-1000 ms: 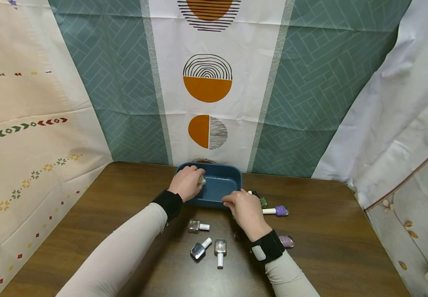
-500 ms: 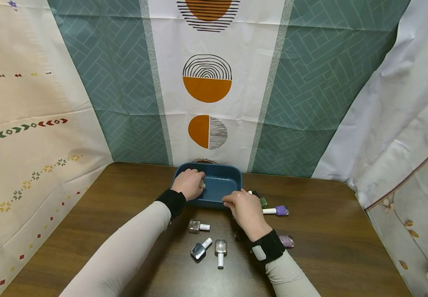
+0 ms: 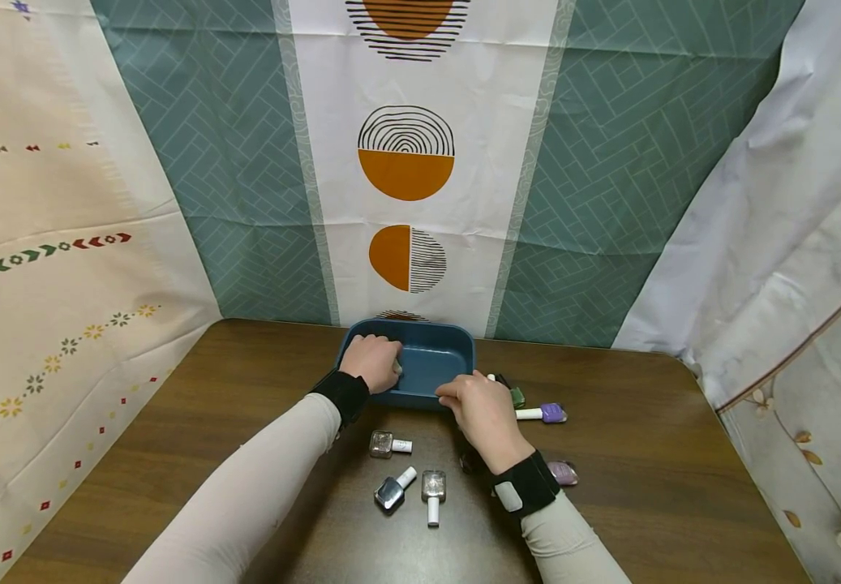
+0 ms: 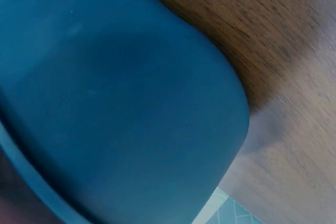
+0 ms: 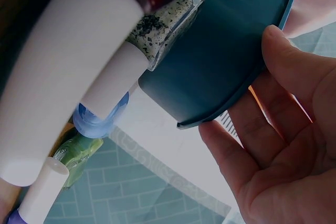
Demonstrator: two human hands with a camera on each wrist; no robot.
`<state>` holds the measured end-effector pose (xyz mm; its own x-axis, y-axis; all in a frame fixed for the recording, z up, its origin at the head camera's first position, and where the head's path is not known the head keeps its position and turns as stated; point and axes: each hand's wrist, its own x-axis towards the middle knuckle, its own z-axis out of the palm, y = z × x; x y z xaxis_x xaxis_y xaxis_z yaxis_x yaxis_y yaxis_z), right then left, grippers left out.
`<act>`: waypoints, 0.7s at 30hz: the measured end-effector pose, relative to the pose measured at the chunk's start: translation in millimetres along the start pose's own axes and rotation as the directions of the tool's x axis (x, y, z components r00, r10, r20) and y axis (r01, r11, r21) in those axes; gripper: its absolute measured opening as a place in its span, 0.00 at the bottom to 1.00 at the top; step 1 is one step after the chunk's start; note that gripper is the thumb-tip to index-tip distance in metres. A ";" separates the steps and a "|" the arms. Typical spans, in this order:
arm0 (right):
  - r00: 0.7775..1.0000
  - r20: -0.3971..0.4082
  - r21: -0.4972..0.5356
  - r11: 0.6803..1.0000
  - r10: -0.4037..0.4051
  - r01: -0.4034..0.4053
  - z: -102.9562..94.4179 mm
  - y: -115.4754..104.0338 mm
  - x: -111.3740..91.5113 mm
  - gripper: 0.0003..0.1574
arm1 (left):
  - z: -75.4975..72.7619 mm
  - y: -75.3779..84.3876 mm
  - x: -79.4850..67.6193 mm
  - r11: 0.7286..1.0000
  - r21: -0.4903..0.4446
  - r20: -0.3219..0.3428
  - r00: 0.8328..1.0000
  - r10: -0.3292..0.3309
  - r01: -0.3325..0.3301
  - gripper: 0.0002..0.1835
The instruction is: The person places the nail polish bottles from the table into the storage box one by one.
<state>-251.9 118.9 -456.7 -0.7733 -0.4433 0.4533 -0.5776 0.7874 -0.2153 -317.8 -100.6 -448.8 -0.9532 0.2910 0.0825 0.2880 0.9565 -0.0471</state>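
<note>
A blue rectangular tray (image 3: 436, 365) stands at the back of the table. Inside its left part is my left hand (image 3: 372, 362), fingers curled round a small nail polish bottle (image 3: 397, 367) of which only a pale bit shows. My right hand (image 3: 484, 411) pinches the tray's front right rim. In the right wrist view, its thumb and fingertips meet the tray wall (image 5: 210, 61) at the rim. The left wrist view shows only the tray's outer wall (image 4: 157, 108) and wood; the left fingers are hidden there.
In front of the tray lie a glittery nail polish bottle (image 3: 381, 444), a dark one (image 3: 391, 493) and a silvery one (image 3: 433, 484). To the right are purple (image 3: 553, 414), mauve (image 3: 562, 473) and green (image 3: 517, 397) bottles, some partly behind my right hand. A patterned curtain (image 3: 409, 259) hangs behind.
My left hand has moved slightly right and lower into the tray with the nail polish bottle. My right hand has stayed at the rim.
</note>
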 end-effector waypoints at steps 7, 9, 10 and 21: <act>1.000 0.001 0.004 1.000 0.002 -0.002 -0.8 -0.9 -0.2 0.07 | -0.3 1.2 0.1 1.000 0.000 0.018 1.000 -0.004 0.004 0.10; 1.000 0.001 0.005 1.000 0.003 -0.003 -1.0 -1.2 -0.3 0.07 | 0.2 1.4 0.4 1.000 0.000 0.026 1.000 -0.006 0.006 0.11; 1.000 0.001 0.005 1.000 0.003 -0.003 -1.0 -1.3 -0.3 0.07 | 0.9 1.3 0.5 1.000 0.000 0.026 1.000 -0.007 0.007 0.11; 1.000 0.000 0.000 1.000 -0.001 0.001 -0.4 -1.1 -0.8 0.07 | 3.6 0.9 2.0 1.000 -0.003 0.043 0.999 -0.022 0.023 0.13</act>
<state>-250.5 118.6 -456.4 -0.7724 -0.4441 0.4539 -0.5785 0.7870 -0.2145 -319.7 -99.2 -452.3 -0.9625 0.2683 0.0405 0.2666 0.9629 -0.0420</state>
